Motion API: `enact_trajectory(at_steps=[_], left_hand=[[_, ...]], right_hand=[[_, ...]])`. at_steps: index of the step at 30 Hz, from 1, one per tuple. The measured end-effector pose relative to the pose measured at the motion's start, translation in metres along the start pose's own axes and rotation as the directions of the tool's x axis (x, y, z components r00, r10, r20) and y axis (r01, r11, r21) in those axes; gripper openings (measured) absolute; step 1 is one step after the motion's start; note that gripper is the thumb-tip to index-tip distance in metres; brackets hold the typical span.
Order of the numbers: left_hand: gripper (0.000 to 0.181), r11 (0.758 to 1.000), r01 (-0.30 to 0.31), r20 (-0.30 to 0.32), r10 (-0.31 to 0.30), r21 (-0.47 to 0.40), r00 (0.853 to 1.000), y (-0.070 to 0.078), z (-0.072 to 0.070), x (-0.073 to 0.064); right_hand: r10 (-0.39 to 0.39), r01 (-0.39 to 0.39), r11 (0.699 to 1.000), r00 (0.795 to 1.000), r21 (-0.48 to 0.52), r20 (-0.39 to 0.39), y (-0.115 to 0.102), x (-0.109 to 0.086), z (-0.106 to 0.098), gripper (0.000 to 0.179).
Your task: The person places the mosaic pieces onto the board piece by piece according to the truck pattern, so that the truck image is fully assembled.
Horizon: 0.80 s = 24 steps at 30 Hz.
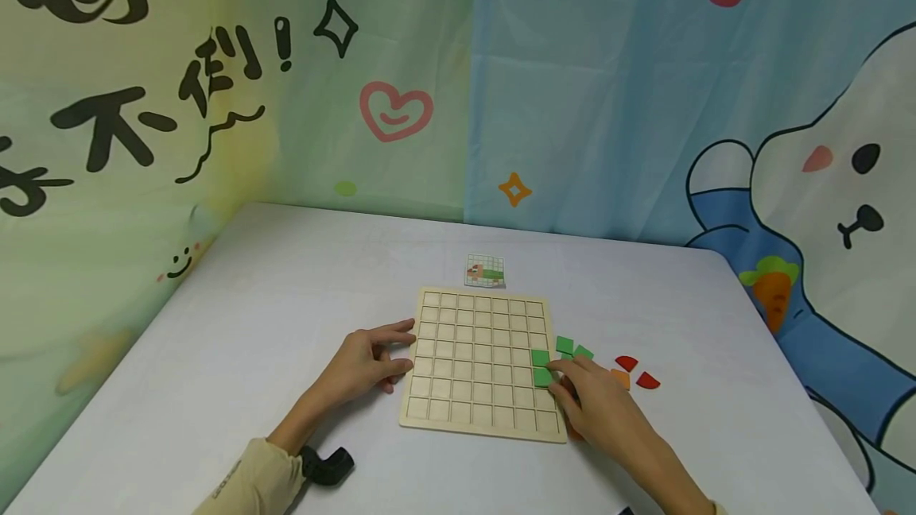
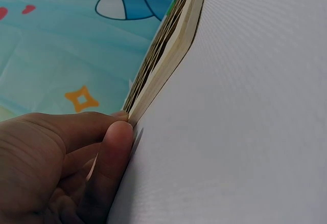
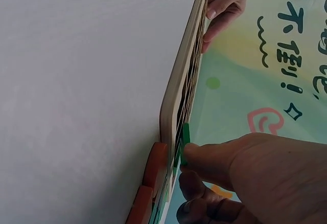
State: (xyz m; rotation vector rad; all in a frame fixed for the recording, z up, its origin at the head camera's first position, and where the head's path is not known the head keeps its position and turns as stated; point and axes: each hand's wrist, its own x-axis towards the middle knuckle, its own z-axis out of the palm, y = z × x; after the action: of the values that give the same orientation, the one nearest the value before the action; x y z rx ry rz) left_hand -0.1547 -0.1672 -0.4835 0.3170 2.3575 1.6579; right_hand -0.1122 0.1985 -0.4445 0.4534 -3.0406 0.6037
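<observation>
A light wooden board [image 1: 472, 360] with a grid of square cells lies on the table. At its left edge, my left hand [image 1: 368, 364] rests fingertips and thumb against the rim, fingers fairly straight. My right hand [image 1: 594, 404] reaches over the right edge and pinches a green square tile [image 1: 541, 377] at a cell in the right-hand column. Directly beyond it, another green square tile [image 1: 540, 358] sits on the board. In the right wrist view, the thumb and a finger meet at a green tile [image 3: 185, 137] over the board's edge.
Right of the board lie loose green tiles [image 1: 564, 345], two red pieces [image 1: 648, 381] and an orange piece [image 1: 621, 377], partly behind the right hand. More orange-red pieces [image 3: 156, 168] sit against the board's edge. A small picture card [image 1: 485, 270] lies beyond the board.
</observation>
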Motion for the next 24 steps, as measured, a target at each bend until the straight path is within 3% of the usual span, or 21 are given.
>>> enact_trajectory(at_steps=[24], left_hand=[[0.046,1.000,0.006,-0.006,-0.006,0.004,1.000,0.0006,0.0000,-0.0008]], right_hand=[[0.021,-0.021,0.999,1.000,-0.027,0.011,-0.0001,0.0005,0.0011,0.025]])
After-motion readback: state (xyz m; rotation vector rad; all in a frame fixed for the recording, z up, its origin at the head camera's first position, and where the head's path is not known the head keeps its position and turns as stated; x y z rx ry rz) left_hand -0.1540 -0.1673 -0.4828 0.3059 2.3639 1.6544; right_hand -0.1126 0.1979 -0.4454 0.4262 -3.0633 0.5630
